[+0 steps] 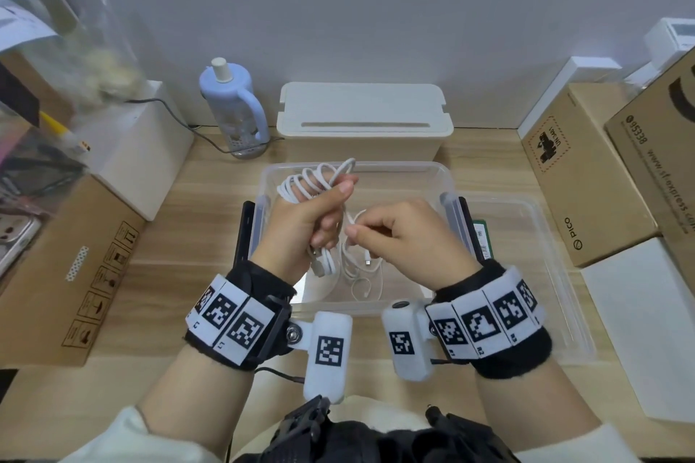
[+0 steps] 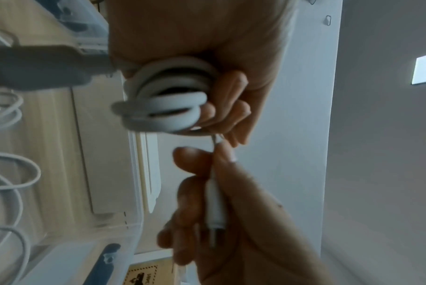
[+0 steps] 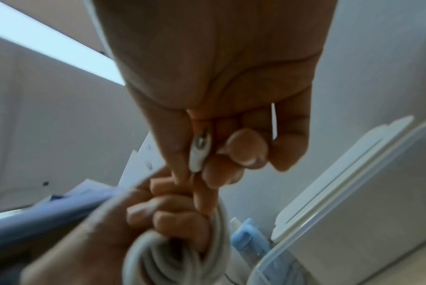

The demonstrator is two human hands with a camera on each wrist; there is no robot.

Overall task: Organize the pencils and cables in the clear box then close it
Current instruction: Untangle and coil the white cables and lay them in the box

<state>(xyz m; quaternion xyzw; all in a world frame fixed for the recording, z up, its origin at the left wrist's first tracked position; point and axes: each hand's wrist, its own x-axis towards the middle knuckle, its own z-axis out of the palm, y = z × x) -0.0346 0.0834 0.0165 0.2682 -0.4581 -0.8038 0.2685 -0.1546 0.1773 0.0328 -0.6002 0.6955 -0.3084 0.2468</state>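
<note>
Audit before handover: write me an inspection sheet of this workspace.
Surface: wooden desk.
Job's things: clear box open, its lid lying to its right; pencils: nothing seen.
Clutter: cardboard boxes, blue bottle, cream box.
Grippers: left hand grips the coiled white cable; right hand pinches its plug end.
Cables: loose white cables inside the box.
Surroundings: grey wall.

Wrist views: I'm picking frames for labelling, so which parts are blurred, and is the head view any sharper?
Left wrist: coiled cable soft, clear box smeared. Right wrist: left hand blurred, plug fairly crisp. Head: sharper, edges bowed.
</note>
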